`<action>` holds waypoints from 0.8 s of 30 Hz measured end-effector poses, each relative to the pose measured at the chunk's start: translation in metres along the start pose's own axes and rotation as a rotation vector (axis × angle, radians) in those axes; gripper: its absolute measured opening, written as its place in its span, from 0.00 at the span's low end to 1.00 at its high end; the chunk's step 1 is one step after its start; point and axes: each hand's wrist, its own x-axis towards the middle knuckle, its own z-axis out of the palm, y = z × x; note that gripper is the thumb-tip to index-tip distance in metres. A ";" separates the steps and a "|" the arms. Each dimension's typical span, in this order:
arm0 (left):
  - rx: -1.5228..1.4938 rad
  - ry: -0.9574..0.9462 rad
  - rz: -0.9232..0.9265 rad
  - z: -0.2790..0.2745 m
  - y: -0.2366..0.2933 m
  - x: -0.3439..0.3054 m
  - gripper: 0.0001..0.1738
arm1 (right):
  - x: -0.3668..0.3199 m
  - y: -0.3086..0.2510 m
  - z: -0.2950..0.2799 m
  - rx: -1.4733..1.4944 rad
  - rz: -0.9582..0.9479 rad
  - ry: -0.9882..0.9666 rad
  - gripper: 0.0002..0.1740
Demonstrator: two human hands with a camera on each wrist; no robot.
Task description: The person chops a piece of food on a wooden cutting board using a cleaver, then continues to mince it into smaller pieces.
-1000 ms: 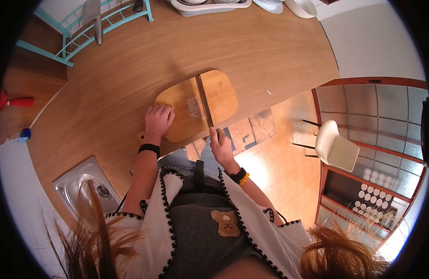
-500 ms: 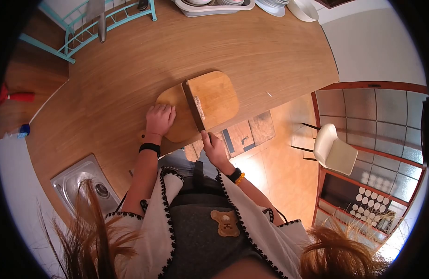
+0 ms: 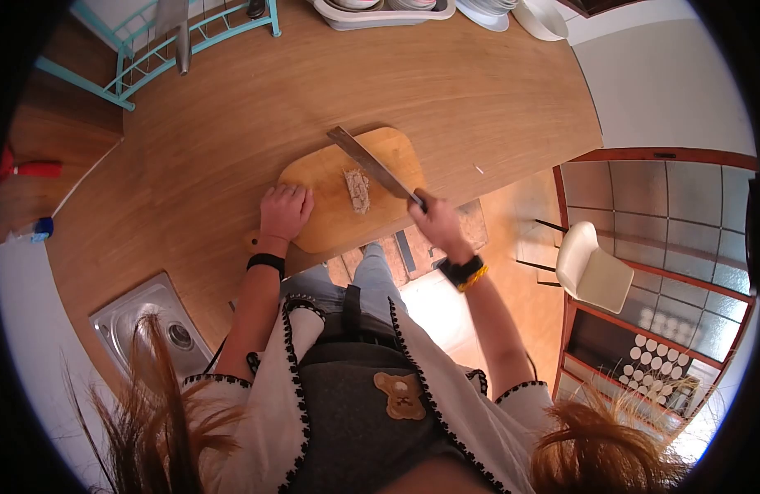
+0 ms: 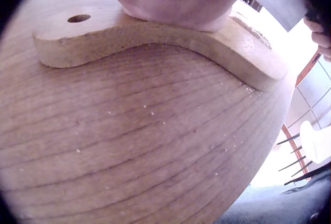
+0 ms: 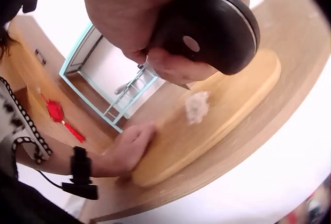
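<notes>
One knife point(image 3: 375, 165) in right hand's point(image 3: 438, 222) grasp | left hand point(image 3: 285, 212) clenched atop cutting board point(image 3: 392, 148)

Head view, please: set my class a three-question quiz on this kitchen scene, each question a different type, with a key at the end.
1. Multiple choice: what does the right hand grip?
A) a bowl
B) a knife
C) a chair

2. True or false: the chopped food lies in the sink.

3. Fill in the blank: the left hand rests on the ____.

Key:
1. B
2. False; it lies in a pile on the cutting board.
3. cutting board
</notes>
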 end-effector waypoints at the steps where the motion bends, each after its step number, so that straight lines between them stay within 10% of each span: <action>1: -0.010 -0.005 -0.003 0.003 -0.001 -0.001 0.14 | 0.012 0.008 -0.006 -0.100 0.002 0.044 0.16; 24: -0.014 0.004 -0.006 0.002 -0.001 -0.001 0.14 | 0.084 0.043 -0.037 -0.546 -0.541 0.097 0.25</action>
